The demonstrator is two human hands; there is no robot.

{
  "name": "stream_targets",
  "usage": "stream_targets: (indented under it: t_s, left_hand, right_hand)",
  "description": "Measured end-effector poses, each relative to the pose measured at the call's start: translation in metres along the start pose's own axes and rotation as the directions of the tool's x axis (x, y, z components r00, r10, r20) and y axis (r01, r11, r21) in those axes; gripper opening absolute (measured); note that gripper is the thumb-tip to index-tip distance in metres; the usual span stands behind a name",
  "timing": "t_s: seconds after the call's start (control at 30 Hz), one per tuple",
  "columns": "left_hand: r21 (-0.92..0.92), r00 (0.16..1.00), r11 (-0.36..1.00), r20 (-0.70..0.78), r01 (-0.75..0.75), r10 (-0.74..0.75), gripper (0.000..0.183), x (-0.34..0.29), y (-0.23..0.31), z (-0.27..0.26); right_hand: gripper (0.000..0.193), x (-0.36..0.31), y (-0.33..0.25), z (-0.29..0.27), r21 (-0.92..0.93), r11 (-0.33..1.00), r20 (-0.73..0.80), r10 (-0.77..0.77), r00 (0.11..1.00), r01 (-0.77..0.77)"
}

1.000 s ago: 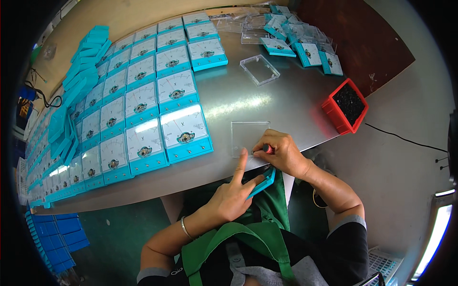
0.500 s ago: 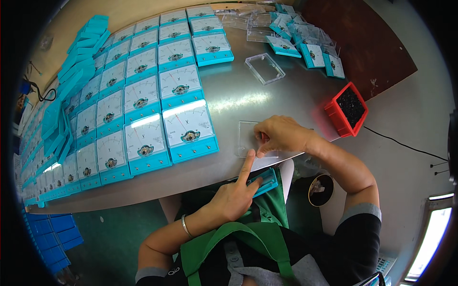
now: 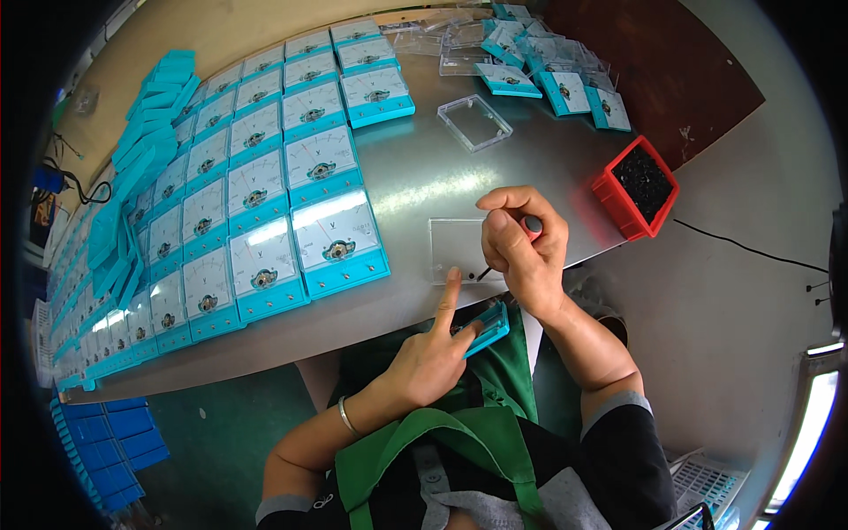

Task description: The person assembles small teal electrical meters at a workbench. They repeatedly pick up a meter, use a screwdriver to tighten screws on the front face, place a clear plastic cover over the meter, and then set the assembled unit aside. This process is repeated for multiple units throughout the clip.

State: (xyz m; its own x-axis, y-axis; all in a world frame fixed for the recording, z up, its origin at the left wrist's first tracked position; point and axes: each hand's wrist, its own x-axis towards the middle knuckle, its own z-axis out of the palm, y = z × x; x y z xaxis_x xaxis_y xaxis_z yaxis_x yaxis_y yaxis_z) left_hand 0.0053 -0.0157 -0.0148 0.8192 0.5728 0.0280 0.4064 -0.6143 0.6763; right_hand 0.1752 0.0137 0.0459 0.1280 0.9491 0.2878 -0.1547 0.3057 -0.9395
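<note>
Flat at the table's near edge lies a clear plastic cover, with a small black part on its near side. The outstretched index finger of my left hand presses on that cover. My left thumb and other fingers grip a teal meter case just below the table edge; part of it is hidden by the hand. My right hand is closed around a screwdriver with a red and black handle. Its dark shaft slants down beside the black part; I cannot tell whether the tip touches it.
Rows of teal voltmeters fill the left of the table, with stacked teal cases upon them. Another clear cover lies farther back, near a pile of meters and covers. A red bin of small black parts stands right.
My right hand has turned upright and the screwdriver in it now shows. The black part on the cover has come into sight. My left hand stays nearly in place.
</note>
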Motion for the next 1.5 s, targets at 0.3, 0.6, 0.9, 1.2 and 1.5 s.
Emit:
stream_targets:
  t_s: [0.3,0.6,0.9,1.2,1.5]
  left_hand:
    - [0.011,1.000,1.000,0.010,0.011,-0.012,0.038,0.001,0.003,-0.002]
    - [0.005,1.000,1.000,0.021,-0.001,0.001,0.043,0.001,-0.002,0.001]
    - [0.030,0.999,0.999,0.032,-0.021,0.020,0.049,0.000,-0.013,0.007]
    - [0.018,0.997,0.998,-0.046,-0.064,0.064,0.038,0.000,-0.015,0.006]
    - [-0.558,0.981,0.826,-0.095,0.086,-0.166,0.036,-0.044,-0.017,-0.022]
  right_hand:
    - [0.016,0.001,0.013,-0.016,0.135,0.989,0.104,-0.069,0.992,0.054]
    - [0.017,0.006,0.016,-0.029,0.208,0.977,0.278,-0.019,0.960,-0.041]
    - [0.013,0.015,0.019,-0.017,0.181,0.983,0.178,-0.008,0.984,-0.025]
    - [0.009,-0.008,0.031,0.011,-0.118,0.962,-0.237,-0.268,0.934,0.246]
    - [0.015,0.002,0.002,0.002,-0.037,0.999,-0.012,-0.006,1.000,0.006]
